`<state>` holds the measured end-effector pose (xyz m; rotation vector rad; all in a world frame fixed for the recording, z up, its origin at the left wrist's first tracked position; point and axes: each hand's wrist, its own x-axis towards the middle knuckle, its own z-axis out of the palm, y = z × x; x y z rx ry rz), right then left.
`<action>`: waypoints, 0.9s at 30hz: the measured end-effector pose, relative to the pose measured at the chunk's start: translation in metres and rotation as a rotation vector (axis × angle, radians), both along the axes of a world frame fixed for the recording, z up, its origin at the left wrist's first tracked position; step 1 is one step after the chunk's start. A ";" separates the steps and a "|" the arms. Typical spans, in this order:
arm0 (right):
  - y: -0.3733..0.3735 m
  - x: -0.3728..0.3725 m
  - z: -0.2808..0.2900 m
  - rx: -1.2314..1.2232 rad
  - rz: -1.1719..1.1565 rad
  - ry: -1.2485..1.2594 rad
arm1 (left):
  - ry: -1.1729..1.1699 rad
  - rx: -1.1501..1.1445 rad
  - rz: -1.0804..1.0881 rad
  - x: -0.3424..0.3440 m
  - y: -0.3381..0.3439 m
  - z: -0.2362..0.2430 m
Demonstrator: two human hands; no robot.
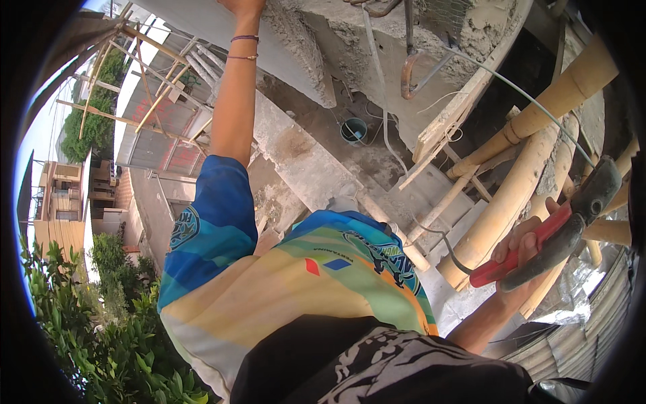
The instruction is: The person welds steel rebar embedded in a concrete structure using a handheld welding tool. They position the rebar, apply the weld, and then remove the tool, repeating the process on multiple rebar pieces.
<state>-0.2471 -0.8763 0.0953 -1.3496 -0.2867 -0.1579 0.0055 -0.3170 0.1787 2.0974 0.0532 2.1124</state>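
Observation:
My right hand [517, 250] is closed round what looks like a welding electrode holder [531, 246], with a red grip and black jaws. A grey cable [441, 236] leaves its red end. From the black jaws a thin grey rod [538, 104] runs up and left toward a bent metal bracket [420, 79] at the rough concrete edge. My left arm is stretched upward, with two thin bands at the wrist. The left hand [241, 5] is cut off by the top edge, beside a grey concrete face [286, 40]; its fingers do not show.
Bamboo poles [521, 182] crowd the right side, above corrugated roofing [592, 337]. Far below lie a dark bucket [353, 130] and a concrete wall top [303, 161]. A pole frame [158, 87] stands at upper left, with leafy plants [114, 337] at lower left.

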 end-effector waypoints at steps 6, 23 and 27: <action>0.005 0.003 0.005 0.015 -0.052 0.049 | 0.045 -0.074 -0.028 0.000 0.005 0.001; 0.010 0.018 0.005 0.023 0.033 0.033 | 0.026 -0.012 0.006 -0.007 -0.006 0.003; 0.011 0.017 0.005 0.024 0.023 0.033 | 0.018 0.009 0.020 -0.007 -0.006 0.003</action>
